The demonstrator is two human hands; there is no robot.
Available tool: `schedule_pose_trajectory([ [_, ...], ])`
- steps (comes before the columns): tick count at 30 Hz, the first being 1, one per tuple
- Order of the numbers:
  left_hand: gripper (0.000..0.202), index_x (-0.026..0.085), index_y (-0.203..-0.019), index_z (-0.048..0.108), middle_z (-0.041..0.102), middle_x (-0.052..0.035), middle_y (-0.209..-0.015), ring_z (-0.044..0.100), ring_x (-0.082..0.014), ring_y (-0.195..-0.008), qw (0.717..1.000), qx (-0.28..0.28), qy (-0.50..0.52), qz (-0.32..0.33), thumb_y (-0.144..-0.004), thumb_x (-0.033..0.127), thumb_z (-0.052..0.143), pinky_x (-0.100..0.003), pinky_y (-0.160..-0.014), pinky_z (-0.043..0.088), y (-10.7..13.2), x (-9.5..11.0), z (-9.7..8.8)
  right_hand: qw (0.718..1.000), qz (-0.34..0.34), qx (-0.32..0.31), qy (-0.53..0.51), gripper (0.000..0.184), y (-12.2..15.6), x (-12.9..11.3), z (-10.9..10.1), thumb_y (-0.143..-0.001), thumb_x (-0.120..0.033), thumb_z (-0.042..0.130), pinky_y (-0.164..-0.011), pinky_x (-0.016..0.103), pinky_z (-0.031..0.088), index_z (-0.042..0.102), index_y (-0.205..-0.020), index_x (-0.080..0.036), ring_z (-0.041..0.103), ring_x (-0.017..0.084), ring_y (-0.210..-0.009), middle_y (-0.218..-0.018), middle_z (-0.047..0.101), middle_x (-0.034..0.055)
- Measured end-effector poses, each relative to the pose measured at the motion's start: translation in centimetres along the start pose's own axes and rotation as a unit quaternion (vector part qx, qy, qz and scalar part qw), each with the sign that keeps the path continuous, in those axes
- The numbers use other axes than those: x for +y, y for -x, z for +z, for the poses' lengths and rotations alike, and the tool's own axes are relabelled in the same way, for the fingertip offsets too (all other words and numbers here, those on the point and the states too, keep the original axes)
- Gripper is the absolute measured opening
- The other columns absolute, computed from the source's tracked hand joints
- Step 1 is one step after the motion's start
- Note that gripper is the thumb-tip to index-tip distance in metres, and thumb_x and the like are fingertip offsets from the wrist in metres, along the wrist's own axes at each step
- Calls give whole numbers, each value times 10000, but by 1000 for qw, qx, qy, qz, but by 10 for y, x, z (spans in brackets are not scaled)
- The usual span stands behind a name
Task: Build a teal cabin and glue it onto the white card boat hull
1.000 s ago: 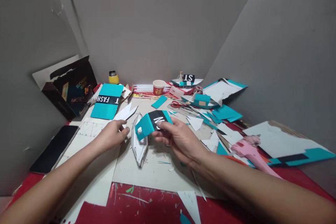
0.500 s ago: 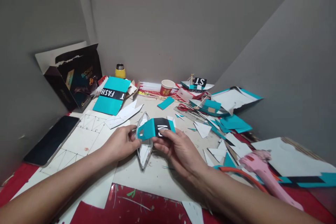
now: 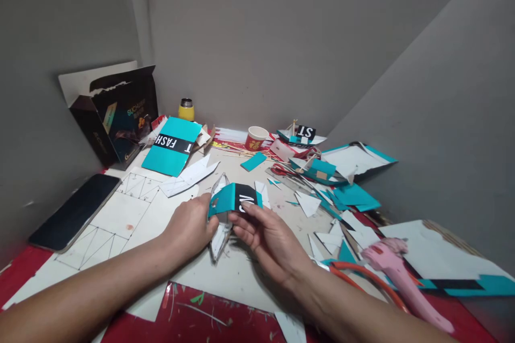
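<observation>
A folded teal card piece (image 3: 223,196) with a black band and white lettering is bent over a small white boat-shaped paper hull (image 3: 219,242). A small hole shows near its left end. My left hand (image 3: 193,224) is closed at the left end of the card, beside the hull; whether its hidden fingertips also grip the hull I cannot tell. With the thumb on the black band and fingers beneath, my right hand (image 3: 269,233) pinches the card's right side. The card covers the hull's middle.
At right lie a pink glue gun (image 3: 392,262), orange-handled scissors (image 3: 362,273) and paper scraps (image 3: 309,203). Two small card boats (image 3: 317,169) stand farther back, near a paper cup (image 3: 256,138). A phone (image 3: 76,211), black box (image 3: 124,118) and teal card sheet (image 3: 172,144) are at left.
My left fingers have curled in more around the card's left end, and that side has bent down slightly. The right hand keeps its pinch. The view has shifted a little.
</observation>
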State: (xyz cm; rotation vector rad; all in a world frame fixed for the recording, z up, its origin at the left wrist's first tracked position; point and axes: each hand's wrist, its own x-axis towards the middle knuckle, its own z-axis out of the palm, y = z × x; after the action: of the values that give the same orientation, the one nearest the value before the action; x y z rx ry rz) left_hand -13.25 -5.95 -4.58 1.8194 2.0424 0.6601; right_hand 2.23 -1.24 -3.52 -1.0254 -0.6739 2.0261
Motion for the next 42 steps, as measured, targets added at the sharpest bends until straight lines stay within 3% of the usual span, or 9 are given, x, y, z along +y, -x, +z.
schedule_pose_trajectory([
  [3, 185, 166, -957, 578, 698, -126, -851, 653, -274, -757, 1000, 4, -13, -1, -797, 223, 504, -344, -618, 419, 0, -1, 2, 1000, 13, 10, 1, 98, -1, -1, -3, -766, -145, 712, -498, 182, 582, 638, -825, -119, 705, 145, -596, -692, 736, 72],
  [7, 407, 164, -1187, 501, 704, -103, -792, 662, -271, -706, 1000, 7, -24, -11, -791, 257, 512, -329, -570, 410, 0, -2, 2, 999, 31, 20, 8, 49, -2, -1, -2, -805, -138, 675, -476, 173, 570, 631, -810, -115, 696, 135, -567, -684, 734, 81],
  [11, 568, 141, -1326, 405, 722, -148, -854, 684, -312, -760, 999, 7, -39, -15, -807, 340, 524, -355, -597, 431, -1, -2, 2, 999, 37, 17, 10, 35, -2, 1, 0, -849, -122, 619, -458, 168, 561, 633, -822, -103, 691, 128, -550, -686, 734, 89],
  [21, 649, 163, -1386, 349, 702, -168, -1048, 677, -322, -903, 1000, 10, -19, -3, -783, 280, 560, -366, -692, 476, -3, -3, 1, 997, 71, -30, -1, 78, -3, -2, 5, -858, -143, 633, -434, 157, 542, 641, -805, -86, 676, 117, -525, -680, 726, 88],
  [26, 636, 162, -1408, 330, 720, -129, -870, 680, -281, -769, 999, 10, -44, -9, -800, 231, 503, -336, -632, 449, -5, -5, 3, 994, 96, -49, 18, 119, -2, -7, 5, -874, -165, 620, -403, 148, 524, 648, -797, -79, 661, 101, -501, -671, 714, 61],
  [32, 627, 178, -1396, 367, 717, -111, -885, 671, -266, -770, 999, 34, -37, 9, -779, 150, 477, -337, -633, 447, -4, -7, 6, 992, 83, -84, 42, 157, -2, -6, -8, -773, -216, 737, -394, 134, 502, 650, -843, -106, 640, 95, -503, -657, 685, 30],
  [42, 670, 170, -1432, 360, 693, -104, -859, 643, -254, -730, 998, 49, 4, 33, -774, 130, 475, -357, -643, 458, -2, -7, 10, 987, 99, -78, 97, 302, -6, -7, -33, -699, -253, 811, -376, 120, 469, 610, -892, -138, 621, 77, -514, -670, 624, -26],
])
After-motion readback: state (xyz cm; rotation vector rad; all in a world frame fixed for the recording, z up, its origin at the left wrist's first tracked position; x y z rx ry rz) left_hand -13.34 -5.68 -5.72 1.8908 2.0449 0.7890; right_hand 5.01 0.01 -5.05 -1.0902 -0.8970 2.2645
